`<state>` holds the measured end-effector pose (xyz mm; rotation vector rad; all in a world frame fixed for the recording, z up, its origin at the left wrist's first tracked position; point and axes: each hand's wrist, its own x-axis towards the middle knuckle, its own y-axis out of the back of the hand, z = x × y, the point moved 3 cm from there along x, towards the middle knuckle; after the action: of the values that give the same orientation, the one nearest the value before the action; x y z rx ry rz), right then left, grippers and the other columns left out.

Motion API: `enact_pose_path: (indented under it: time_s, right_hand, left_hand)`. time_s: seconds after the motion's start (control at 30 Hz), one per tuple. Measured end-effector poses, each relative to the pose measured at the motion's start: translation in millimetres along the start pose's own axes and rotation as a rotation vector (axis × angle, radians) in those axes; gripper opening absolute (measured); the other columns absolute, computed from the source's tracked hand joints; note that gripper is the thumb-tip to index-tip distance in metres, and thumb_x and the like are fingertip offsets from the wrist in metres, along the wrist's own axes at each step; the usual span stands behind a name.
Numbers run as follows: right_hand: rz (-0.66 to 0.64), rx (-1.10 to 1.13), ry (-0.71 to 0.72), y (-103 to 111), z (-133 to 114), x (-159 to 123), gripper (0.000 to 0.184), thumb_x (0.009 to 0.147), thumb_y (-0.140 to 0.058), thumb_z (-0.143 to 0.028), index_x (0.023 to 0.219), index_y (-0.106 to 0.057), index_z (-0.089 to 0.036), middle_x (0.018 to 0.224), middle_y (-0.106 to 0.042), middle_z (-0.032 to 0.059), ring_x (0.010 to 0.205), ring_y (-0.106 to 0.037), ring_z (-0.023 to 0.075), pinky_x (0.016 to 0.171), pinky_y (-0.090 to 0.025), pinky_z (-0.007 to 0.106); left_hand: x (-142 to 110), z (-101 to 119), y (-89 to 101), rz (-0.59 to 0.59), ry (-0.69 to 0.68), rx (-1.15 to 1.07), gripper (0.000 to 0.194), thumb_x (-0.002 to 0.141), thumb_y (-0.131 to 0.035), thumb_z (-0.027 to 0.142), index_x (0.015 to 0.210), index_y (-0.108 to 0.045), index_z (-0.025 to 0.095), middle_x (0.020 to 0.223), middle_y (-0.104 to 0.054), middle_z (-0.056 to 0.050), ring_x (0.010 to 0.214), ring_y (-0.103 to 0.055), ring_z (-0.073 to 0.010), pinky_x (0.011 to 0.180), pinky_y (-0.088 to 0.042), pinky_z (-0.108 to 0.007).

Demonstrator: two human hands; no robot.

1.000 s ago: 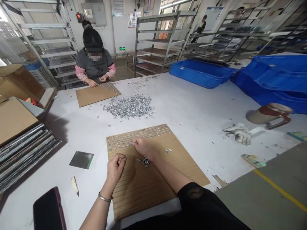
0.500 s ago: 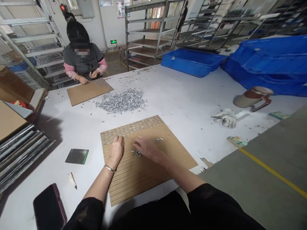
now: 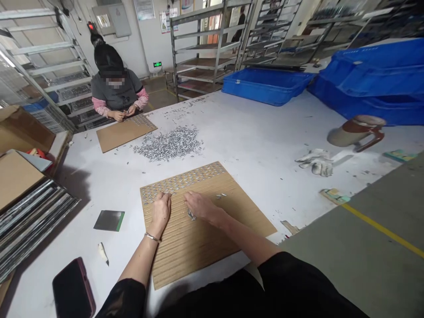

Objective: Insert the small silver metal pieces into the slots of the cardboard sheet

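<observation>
The ribbed brown board lies flat on the white desk, probably light and fairly stiff, best lifted level by opposite edges. Over it, the left hand and right hand have fingers drawn together; whether either pinches anything, I cannot tell. Silvery pointed pieces line its twelve o'clock side, likely hard and slippery, suiting a fingertip pinch. Beyond, at eleven o'clock, glints a loose heap.
</observation>
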<state>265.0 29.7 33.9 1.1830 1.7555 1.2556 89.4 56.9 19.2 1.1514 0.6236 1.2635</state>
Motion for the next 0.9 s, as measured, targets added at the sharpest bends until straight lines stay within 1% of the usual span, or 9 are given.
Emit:
enact_pose_path:
  time_s: [0.07, 0.13, 0.23, 0.3, 0.4, 0.47, 0.53, 0.67, 0.9]
  right_hand:
    - [0.014, 0.037, -0.015, 5, 8, 6, 0.022, 0.100, -0.043, -0.014, 0.100, -0.065, -0.017, 0.101, -0.066, 0.0106, 0.090, -0.061, 0.0196, 0.079, -0.042, 0.027]
    - [0.051, 0.082, -0.034, 9, 15, 13, 0.021, 0.100, -0.044, -0.015, 0.096, -0.065, -0.018, 0.100, -0.066, 0.0100, 0.090, -0.061, 0.0189, 0.080, -0.042, 0.026]
    - [0.162, 0.189, -0.097, 14, 22, 24, 0.017, 0.097, -0.047, -0.015, 0.093, -0.064, -0.017, 0.097, -0.068, 0.0084, 0.090, -0.061, 0.0179, 0.081, -0.043, 0.026]
    - [0.210, 0.344, -0.155, 12, 26, 30, 0.014, 0.093, -0.050, -0.015, 0.088, -0.063, -0.018, 0.087, -0.069, 0.0050, 0.083, -0.062, 0.0162, 0.078, -0.045, 0.025]
    - [0.158, 0.717, -0.249, -3, 30, 37, 0.010, 0.088, -0.053, -0.017, 0.084, -0.062, -0.019, 0.071, -0.067, -0.0003, 0.067, -0.063, 0.0139, 0.065, -0.048, 0.022]
    - [0.108, 0.884, -0.298, -12, 32, 41, 0.010, 0.086, -0.053, -0.018, 0.084, -0.063, -0.019, 0.066, -0.067, -0.0016, 0.060, -0.063, 0.0133, 0.058, -0.047, 0.021]
    - [0.135, 0.850, -0.303, -16, 34, 43, 0.012, 0.086, -0.055, -0.019, 0.079, -0.064, -0.018, 0.066, -0.068, -0.0009, 0.060, -0.063, 0.0134, 0.058, -0.046, 0.021]
    - [0.252, 0.558, -0.258, -11, 30, 47, 0.017, 0.086, -0.060, -0.022, 0.072, -0.068, -0.018, 0.072, -0.072, 0.0028, 0.070, -0.065, 0.0155, 0.068, -0.045, 0.023]
    - [0.172, 0.283, -0.403, -14, 13, 51, 0.021, 0.094, -0.057, -0.030, 0.085, -0.072, -0.019, 0.091, -0.076, 0.0086, 0.087, -0.070, 0.0217, 0.074, -0.045, 0.027]
  left_hand:
    - [-7, -4, 5.8, 0.106, -0.030, -0.129, 0.025, 0.100, -0.046, 0.023, 0.109, -0.069, 0.019, 0.096, -0.066, -0.008, 0.088, -0.064, -0.0205, 0.083, -0.050, -0.033]
    - [-15, -7, 9.9, 0.182, -0.046, -0.234, 0.024, 0.099, -0.047, 0.024, 0.106, -0.069, 0.019, 0.094, -0.066, -0.008, 0.090, -0.064, -0.0215, 0.087, -0.051, -0.036]
    - [-24, -7, 7.7, 0.142, -0.071, -0.266, 0.024, 0.100, -0.046, 0.026, 0.101, -0.069, 0.020, 0.091, -0.065, -0.008, 0.089, -0.064, -0.0213, 0.086, -0.052, -0.036]
    - [-24, -2, 2.8, 0.099, -0.095, -0.254, 0.025, 0.100, -0.045, 0.025, 0.105, -0.068, 0.020, 0.094, -0.066, -0.008, 0.089, -0.065, -0.0207, 0.085, -0.052, -0.035]
    - [-15, 6, -5.9, 0.054, -0.108, -0.180, 0.028, 0.101, -0.043, 0.025, 0.115, -0.067, 0.021, 0.099, -0.066, -0.009, 0.086, -0.064, -0.0192, 0.080, -0.051, -0.031]
    - [-5, 10, -11.3, 0.018, -0.083, -0.098, 0.027, 0.101, -0.043, 0.025, 0.112, -0.068, 0.020, 0.097, -0.065, -0.009, 0.080, -0.063, -0.0182, 0.073, -0.049, -0.029]
    - [5, 12, -15.5, -0.021, -0.035, -0.018, 0.027, 0.101, -0.044, 0.026, 0.102, -0.070, 0.020, 0.094, -0.066, -0.008, 0.074, -0.062, -0.0180, 0.066, -0.046, -0.028]
    - [14, 15, -19.5, -0.027, 0.012, 0.041, 0.028, 0.101, -0.045, 0.025, 0.086, -0.068, 0.019, 0.089, -0.067, -0.009, 0.072, -0.062, -0.0186, 0.062, -0.040, -0.028]
    - [14, 10, -24.9, 0.006, 0.004, 0.012, 0.028, 0.100, -0.046, 0.025, 0.083, -0.067, 0.019, 0.085, -0.069, -0.008, 0.073, -0.063, -0.0189, 0.065, -0.040, -0.028]
